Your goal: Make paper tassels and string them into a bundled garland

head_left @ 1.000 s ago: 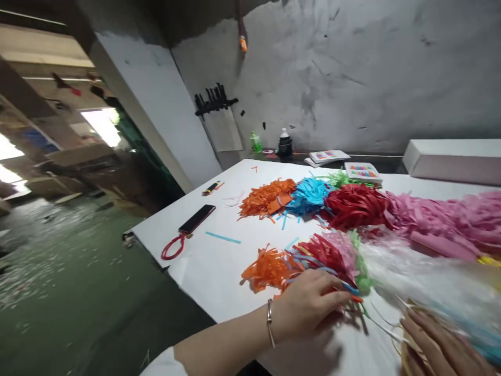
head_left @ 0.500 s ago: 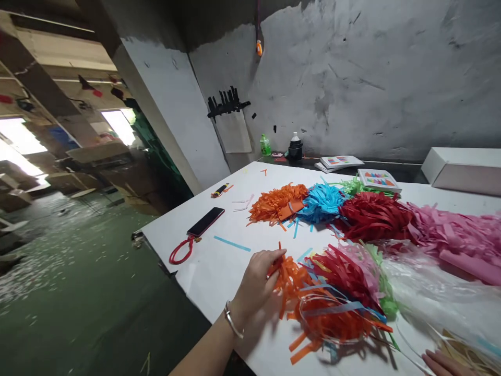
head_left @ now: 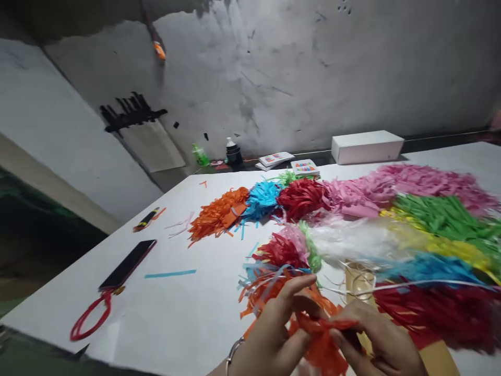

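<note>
Close to the table's front edge, my left hand (head_left: 279, 326) and my right hand (head_left: 378, 334) come together on an orange paper tassel (head_left: 321, 350). Fingers and thumbs of both hands pinch its twisted part, and the fringe hangs below and between them. Just behind my hands lies a bundle of small tassels, with orange fringe (head_left: 266, 292), red fringe (head_left: 279, 250) and some pink and light green. To the right, a white cord (head_left: 422, 283) runs across beside a brown card (head_left: 358, 279) with thin string on it.
Across the white table (head_left: 164, 318) lie a phone (head_left: 127, 265) with a red strap, a yellow-black cutter (head_left: 146, 219) and a blue strip (head_left: 170, 273). Larger orange (head_left: 217, 211), blue, red, pink (head_left: 422, 183) and green fringe piles fill the back and right. A white box (head_left: 366, 147) stands by the wall.
The view has swung to the right. My left hand has moved from the orange fringe's left end to meet my right hand, and both now hold the orange tassel.
</note>
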A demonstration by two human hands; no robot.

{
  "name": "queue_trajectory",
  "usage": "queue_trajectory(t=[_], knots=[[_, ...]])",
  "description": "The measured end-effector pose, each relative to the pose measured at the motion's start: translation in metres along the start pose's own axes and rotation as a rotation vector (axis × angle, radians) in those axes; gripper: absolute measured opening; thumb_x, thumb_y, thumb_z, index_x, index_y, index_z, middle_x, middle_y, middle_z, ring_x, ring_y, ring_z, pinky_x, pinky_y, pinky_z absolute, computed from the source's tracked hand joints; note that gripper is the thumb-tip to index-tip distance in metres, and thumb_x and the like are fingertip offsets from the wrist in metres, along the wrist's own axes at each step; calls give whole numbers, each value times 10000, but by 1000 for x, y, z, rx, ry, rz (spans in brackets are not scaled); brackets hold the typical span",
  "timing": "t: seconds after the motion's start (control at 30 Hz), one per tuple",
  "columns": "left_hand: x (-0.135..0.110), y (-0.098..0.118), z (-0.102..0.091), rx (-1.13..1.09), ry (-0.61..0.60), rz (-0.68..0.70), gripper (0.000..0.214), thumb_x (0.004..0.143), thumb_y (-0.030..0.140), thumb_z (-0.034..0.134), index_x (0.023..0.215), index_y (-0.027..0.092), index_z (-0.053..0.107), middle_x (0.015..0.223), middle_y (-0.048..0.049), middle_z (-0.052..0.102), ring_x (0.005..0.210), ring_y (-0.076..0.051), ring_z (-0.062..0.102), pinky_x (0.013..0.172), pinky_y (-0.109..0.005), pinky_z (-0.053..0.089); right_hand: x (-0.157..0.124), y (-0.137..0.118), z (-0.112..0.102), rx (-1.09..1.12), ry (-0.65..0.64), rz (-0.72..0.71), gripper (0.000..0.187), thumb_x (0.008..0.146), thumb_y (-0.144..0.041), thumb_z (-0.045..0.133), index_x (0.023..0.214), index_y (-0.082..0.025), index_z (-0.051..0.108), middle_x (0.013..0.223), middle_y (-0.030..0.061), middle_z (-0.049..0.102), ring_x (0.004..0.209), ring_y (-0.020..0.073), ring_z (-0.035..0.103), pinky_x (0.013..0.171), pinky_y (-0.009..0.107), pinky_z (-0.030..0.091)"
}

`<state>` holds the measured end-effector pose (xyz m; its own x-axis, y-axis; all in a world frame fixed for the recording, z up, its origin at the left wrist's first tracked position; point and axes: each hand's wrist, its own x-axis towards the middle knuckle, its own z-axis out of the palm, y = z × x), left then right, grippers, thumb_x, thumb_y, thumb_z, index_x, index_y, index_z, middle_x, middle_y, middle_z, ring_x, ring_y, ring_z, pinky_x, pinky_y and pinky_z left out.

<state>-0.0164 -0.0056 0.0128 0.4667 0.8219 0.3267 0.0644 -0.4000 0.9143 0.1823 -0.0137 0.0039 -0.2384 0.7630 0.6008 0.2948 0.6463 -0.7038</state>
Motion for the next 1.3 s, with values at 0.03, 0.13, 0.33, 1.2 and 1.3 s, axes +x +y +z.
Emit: queue_trajectory(t=[0.03,0.13,0.33,1.2,1.3], knots=[[3,-1,3,-43,-19,-74,483,974,199,522,1432,303,408,1082,-85,690,998,-209,665,858,-308,529,-6,2,-1,14,49,43,65,917,-190,633,927,-245,665,717,-13,667,579,125,630,537,186,509],[13,-2,15,-9,-62,-199,263,960,242,556,1213,241,629,1077,-84,700,1010,-219,650,880,-311,496,-23,11,-1,69,173,155,64,902,-215,636,869,-241,684,715,-6,650,602,137,619,558,205,508],[28,-6,47,161,-108,-311,134,841,119,564,770,159,670,744,-26,654,714,-153,572,686,-247,427,-46,33,-3,349,467,435,142,831,-272,708,706,-219,665,670,-12,594,614,131,571,565,202,481],[70,-15,39,412,-352,-73,295,870,56,501,1038,227,672,1129,-88,669,1059,-227,597,928,-364,475,-84,56,-51,338,23,587,398,896,-496,604,636,-199,657,609,-9,590,559,137,576,518,198,466],[93,-19,33,376,-374,-104,318,873,68,504,1127,215,628,1175,-79,664,1085,-206,605,961,-343,479,-99,59,-73,223,141,728,401,869,-546,613,689,-207,728,581,3,679,510,174,633,460,220,490]])
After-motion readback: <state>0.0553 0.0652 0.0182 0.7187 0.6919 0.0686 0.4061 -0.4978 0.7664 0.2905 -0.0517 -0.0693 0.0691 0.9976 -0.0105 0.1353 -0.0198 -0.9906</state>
